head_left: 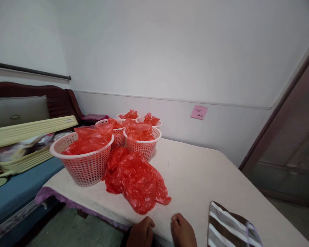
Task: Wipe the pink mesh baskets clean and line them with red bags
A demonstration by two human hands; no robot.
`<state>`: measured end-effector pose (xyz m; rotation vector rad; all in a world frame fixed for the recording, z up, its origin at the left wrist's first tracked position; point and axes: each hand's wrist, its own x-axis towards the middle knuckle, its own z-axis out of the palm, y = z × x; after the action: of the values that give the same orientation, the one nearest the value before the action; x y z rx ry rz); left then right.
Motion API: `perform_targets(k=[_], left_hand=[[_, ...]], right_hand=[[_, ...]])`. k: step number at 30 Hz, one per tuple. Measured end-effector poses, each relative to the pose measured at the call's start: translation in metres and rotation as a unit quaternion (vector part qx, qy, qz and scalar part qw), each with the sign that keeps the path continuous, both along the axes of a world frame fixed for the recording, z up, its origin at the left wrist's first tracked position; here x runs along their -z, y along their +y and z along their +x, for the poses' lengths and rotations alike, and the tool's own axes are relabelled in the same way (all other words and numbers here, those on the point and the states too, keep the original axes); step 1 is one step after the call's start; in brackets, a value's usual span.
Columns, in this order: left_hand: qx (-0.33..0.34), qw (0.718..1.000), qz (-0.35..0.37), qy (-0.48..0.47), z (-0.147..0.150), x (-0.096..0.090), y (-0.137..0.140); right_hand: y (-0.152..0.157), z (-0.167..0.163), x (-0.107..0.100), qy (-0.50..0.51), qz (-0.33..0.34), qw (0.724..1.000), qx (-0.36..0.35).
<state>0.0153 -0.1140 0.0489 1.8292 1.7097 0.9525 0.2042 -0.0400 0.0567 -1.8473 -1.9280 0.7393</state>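
Observation:
My left hand (141, 234) rests at the front edge of the white-covered table (193, 171), fingers curled in and nothing seen in them. A short way to its right, my right hand (183, 232) lies on the cloth as a loose fist, also holding nothing. Just beyond the left hand is a crumpled heap of red plastic bags (137, 181). Behind and left of the heap stand several pink perforated baskets; the nearest basket (84, 168) and the one behind the heap (145, 145) have red plastic bags inside.
A brown-and-white striped cloth (228, 226) lies at the front right of the table. A pink note (199, 112) is stuck on the wall. To the left, an opened pale yellow suitcase (31, 130) lies on a blue bed (28, 187). A door frame (278, 109) stands at right.

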Motion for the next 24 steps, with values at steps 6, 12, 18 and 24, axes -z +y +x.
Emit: perform_targets(k=[6, 12, 18, 24], left_hand=[[-0.005, 1.0, 0.001, -0.006, 0.001, -0.002, 0.004], [-0.012, 1.0, 0.004, -0.012, 0.0, 0.009, 0.008], [-0.02, 1.0, 0.003, -0.021, 0.0, 0.016, 0.011], [-0.012, 1.0, -0.004, -0.021, -0.005, 0.012, 0.009]], right_hand=[[0.0, -0.002, 0.0, -0.003, 0.0, 1.0, 0.005], [0.001, -0.003, -0.001, -0.026, -0.001, 1.0, 0.006], [0.001, -0.003, 0.0, -0.029, -0.002, 1.0, 0.005], [-0.001, -0.004, -0.002, -0.034, -0.008, 0.999, 0.007]])
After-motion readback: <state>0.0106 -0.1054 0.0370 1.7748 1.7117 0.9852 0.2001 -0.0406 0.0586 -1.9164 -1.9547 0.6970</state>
